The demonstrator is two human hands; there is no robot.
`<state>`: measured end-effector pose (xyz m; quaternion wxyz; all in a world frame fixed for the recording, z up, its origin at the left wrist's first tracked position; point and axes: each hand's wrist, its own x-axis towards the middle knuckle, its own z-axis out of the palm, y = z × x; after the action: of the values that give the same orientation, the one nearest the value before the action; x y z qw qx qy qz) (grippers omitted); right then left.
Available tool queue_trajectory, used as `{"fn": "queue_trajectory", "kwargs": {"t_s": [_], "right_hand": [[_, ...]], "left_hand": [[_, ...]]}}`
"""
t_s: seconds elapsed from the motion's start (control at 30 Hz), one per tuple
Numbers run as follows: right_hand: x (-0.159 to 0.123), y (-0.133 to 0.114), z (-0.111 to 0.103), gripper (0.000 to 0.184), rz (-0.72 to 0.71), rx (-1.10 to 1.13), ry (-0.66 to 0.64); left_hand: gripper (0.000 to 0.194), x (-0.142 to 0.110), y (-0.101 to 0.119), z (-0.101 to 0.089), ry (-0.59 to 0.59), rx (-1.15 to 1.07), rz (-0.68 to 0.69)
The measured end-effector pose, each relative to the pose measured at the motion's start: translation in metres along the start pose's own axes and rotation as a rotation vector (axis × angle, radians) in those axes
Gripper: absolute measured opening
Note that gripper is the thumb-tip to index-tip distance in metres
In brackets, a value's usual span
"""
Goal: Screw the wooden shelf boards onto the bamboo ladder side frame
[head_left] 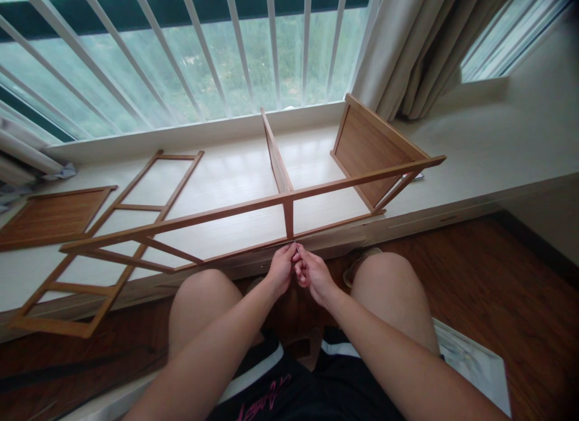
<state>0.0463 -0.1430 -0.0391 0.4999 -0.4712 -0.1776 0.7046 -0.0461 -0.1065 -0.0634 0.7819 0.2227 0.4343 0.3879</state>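
Note:
A wooden shelf frame [226, 215] lies on its side along the window ledge, with a brown panel [380, 149] fitted at its right end and a narrower shelf board [275, 158] standing at its middle. Both hands meet just below the middle crosspiece [288, 218], close to the lower rail. Pinched fingers close my left hand [282, 268]. My right hand [313, 276] is also closed, its thumb and forefinger beside the left fingertips. A tiny thin, light-coloured piece shows between the fingertips, too small to name.
A separate ladder-like wooden frame [115, 234] rests on the white ledge [226, 174] at left, overhanging its front edge. Another wooden panel [58, 216] lies beyond it. White window bars [239, 47] and a beige curtain [407, 47] stand behind. My knees flank the hands.

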Motion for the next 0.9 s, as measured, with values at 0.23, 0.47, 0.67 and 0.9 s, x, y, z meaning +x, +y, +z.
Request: {"fn": "queue_trajectory", "kwargs": {"t_s": [0.23,0.47,0.67,0.9], "right_hand": [[0.0007,0.002,-0.0004,0.041,-0.058,-0.073,0.026],[0.0022,0.0031,-0.0001,0.041,-0.105,-0.152,0.04],[0.0025,0.0032,-0.0007,0.041,-0.124,-0.195,0.054],[0.0045,0.0053,-0.0015,0.046,-0.156,-0.242,0.075]], "left_hand": [[0.04,0.0019,-0.0017,-0.0017,-0.002,0.008,0.001],[0.039,0.0029,-0.0008,-0.0019,-0.019,0.024,0.008],[0.038,0.0011,0.0017,0.0005,-0.02,0.015,0.013],[0.04,0.0003,0.0036,0.0022,-0.044,0.008,0.043]]}}
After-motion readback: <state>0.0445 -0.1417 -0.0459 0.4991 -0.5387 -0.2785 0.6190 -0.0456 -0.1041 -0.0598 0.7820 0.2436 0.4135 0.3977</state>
